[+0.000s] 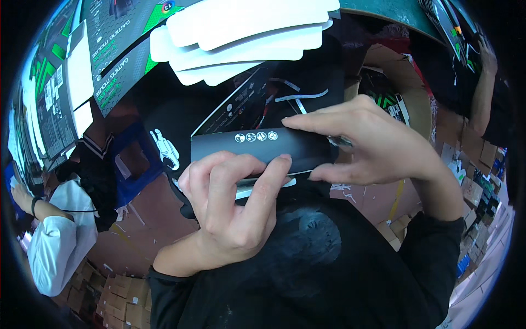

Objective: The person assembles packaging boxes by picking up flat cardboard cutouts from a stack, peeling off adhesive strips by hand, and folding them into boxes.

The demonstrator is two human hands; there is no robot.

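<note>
In front of my chest I hold a small black box [219, 146] with a row of round white icons on its upward side. My left hand [233, 205] is closed around its near left part, fingers bent, one fingertip pressing on the dark face. The right hand [372, 142] grips the right end between fingers at the far edge and a digit at the near edge. Something small and shiny shows by the right palm; I cannot make out what it is. Behind the box, a dark printed panel [238, 104] rises at a slant. A white edge peeks out under my left fingers.
Flat white card pieces [246, 33] lie stacked at the far side. Printed black-and-green packages [60, 104] stand at left. Narrow strips [301, 97] lie beyond the box. An open brown carton [413, 77] stands at right. A co-worker's white sleeve [55, 252] and another person's arm [482, 93] show at the sides.
</note>
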